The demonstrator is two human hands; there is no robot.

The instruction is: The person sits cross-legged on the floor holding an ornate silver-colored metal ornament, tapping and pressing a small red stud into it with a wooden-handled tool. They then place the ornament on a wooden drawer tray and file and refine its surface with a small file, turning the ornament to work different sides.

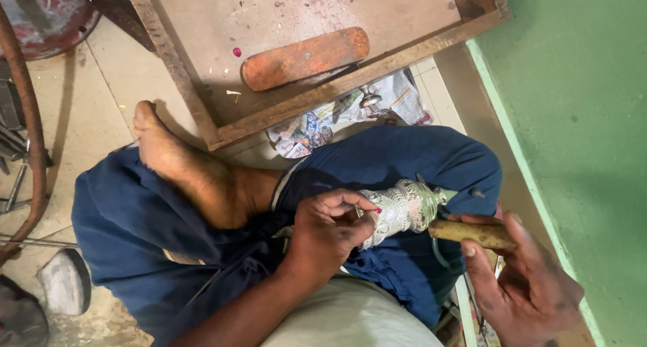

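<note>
I sit cross-legged in dark blue trousers [135, 232], one bare foot [189, 172] resting on my lap. My left hand [330, 229] pinches the near end of an ornate embossed silver piece [401, 209] that lies across my knee. My right hand [522, 279] grips a yellowish wooden handle [472, 234] whose tip meets the far end of the silver piece. A thin wire loop hangs below the handle.
A low wooden tray-like board [296, 111] stands ahead of my knees, with an orange-brown wooden block [306, 57] on it. Crumpled newspaper [317, 128] and a small metal knob [369, 99] lie under its edge. A green wall [579, 118] is at right. Metal rods and a grey stone [64, 279] lie at left.
</note>
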